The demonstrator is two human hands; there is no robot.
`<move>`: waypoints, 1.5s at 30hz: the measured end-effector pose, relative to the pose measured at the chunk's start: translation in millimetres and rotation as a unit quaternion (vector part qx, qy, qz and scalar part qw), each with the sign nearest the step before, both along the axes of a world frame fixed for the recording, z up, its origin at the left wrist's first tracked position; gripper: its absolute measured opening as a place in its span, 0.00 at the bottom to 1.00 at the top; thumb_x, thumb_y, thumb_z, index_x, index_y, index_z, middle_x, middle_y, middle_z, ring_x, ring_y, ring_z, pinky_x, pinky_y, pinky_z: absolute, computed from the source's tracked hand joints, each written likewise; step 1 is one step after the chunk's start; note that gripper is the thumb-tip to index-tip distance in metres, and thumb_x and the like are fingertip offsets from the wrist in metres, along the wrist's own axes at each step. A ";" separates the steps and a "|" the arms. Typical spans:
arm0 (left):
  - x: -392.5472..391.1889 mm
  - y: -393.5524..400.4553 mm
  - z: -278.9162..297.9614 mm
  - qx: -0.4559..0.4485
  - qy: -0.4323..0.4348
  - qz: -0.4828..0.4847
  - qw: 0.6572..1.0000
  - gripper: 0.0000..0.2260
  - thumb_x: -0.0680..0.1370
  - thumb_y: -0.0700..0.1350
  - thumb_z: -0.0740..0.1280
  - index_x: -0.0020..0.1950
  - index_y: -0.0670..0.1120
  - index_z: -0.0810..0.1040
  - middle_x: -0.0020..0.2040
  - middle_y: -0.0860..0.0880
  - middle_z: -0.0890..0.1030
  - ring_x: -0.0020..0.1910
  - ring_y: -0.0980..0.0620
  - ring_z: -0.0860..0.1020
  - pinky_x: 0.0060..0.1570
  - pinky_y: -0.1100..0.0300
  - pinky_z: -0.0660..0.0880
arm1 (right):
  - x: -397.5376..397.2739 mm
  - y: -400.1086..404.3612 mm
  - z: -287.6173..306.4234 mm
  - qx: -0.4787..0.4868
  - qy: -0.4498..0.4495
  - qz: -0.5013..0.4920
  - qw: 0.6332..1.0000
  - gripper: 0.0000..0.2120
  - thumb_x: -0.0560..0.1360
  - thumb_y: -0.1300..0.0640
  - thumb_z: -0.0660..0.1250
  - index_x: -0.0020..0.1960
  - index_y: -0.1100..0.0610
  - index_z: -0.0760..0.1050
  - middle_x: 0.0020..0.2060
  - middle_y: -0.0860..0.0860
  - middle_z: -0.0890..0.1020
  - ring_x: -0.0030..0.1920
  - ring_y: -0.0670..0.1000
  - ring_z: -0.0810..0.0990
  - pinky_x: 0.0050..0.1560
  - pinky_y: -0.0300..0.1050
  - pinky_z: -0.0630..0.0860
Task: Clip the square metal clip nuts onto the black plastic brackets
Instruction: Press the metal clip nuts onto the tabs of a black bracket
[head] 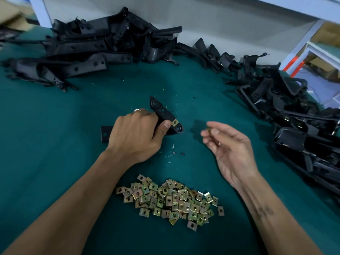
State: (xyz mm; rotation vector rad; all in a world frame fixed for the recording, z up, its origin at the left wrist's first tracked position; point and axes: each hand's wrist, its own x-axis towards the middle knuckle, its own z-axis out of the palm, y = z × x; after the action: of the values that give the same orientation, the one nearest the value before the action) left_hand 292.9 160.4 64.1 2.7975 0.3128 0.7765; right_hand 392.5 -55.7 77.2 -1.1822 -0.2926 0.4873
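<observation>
Green table [55, 126]: left hand [136, 137] grips bracket [161, 111], clip nut [174, 122] fitted; right hand [230, 144] fingers pinch another nut [208, 130].

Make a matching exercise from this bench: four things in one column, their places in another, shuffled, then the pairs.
Things:
1. loose clip nuts
2. held bracket
3. fitted clip nut
4. single clip nut

Places:
A. pinched in the right hand
B. heaped on the green cloth nearest the person
C. gripped in the left hand
D. on the bracket, by the left thumb

Pairs: 1-B, 2-C, 3-D, 4-A
</observation>
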 end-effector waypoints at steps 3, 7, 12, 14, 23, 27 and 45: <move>-1.5 -0.3 2.2 -0.011 -0.021 0.000 1.000 0.20 0.83 0.57 0.48 0.35 0.48 0.63 0.34 0.48 0.72 0.31 0.42 0.72 0.28 0.56 0.63 | 8.0 41.2 0.3 0.014 0.011 0.004 1.000 0.12 0.67 0.70 0.72 0.50 0.66 0.84 0.43 0.63 0.85 0.43 0.54 0.85 0.46 0.39 0.81; -1.7 0.1 2.5 -0.007 -0.021 -0.012 1.000 0.19 0.83 0.55 0.48 0.35 0.49 0.62 0.34 0.47 0.74 0.34 0.42 0.74 0.28 0.56 0.63 | 13.6 75.1 -2.5 0.040 0.019 0.020 0.999 0.11 0.67 0.69 0.72 0.47 0.63 0.86 0.43 0.61 0.86 0.43 0.52 0.85 0.46 0.37 0.80; 0.1 -0.1 1.6 0.006 -0.005 -0.023 1.000 0.20 0.83 0.56 0.47 0.35 0.48 0.63 0.33 0.48 0.74 0.38 0.43 0.75 0.28 0.56 0.62 | 17.3 79.5 -6.1 0.039 0.012 0.059 0.997 0.09 0.72 0.69 0.69 0.47 0.62 0.86 0.40 0.57 0.85 0.40 0.50 0.83 0.43 0.38 0.80; 0.9 -0.4 1.2 0.011 -0.003 -0.027 1.000 0.20 0.83 0.56 0.47 0.35 0.48 0.64 0.34 0.48 0.74 0.39 0.43 0.74 0.29 0.56 0.60 | 14.6 80.3 -5.8 0.034 0.002 0.076 0.996 0.08 0.71 0.68 0.72 0.49 0.61 0.86 0.38 0.56 0.85 0.38 0.48 0.83 0.38 0.39 0.79; 1.1 -1.0 1.9 0.009 -0.007 -0.025 1.000 0.20 0.84 0.56 0.48 0.36 0.48 0.64 0.33 0.50 0.72 0.38 0.44 0.74 0.29 0.56 0.61 | -5.5 92.0 -5.9 0.061 0.007 -0.011 0.998 0.05 0.67 0.64 0.77 0.42 0.60 0.85 0.40 0.56 0.86 0.43 0.52 0.84 0.52 0.49 0.81; 0.7 -0.8 1.8 0.012 -0.011 -0.027 0.999 0.20 0.84 0.56 0.48 0.36 0.49 0.64 0.33 0.51 0.71 0.37 0.44 0.74 0.29 0.56 0.61 | -11.0 95.0 -5.0 0.049 -0.013 -0.029 0.998 0.07 0.72 0.70 0.74 0.42 0.59 0.83 0.39 0.54 0.86 0.43 0.51 0.84 0.55 0.52 0.78; -3.0 0.9 3.7 0.008 -0.013 -0.058 0.998 0.18 0.82 0.54 0.52 0.37 0.47 0.71 0.36 0.48 0.79 0.37 0.43 0.76 0.31 0.58 0.60 | -10.5 92.5 -6.7 0.016 -0.170 0.028 0.985 0.09 0.69 0.61 0.71 0.34 0.50 0.75 0.40 0.52 0.82 0.43 0.53 0.77 0.46 0.56 0.72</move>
State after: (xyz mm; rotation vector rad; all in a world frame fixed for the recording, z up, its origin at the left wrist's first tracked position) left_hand 289.9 161.4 67.7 2.7895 0.1398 0.7912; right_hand 382.0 36.8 70.5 -1.2273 -0.6253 0.3263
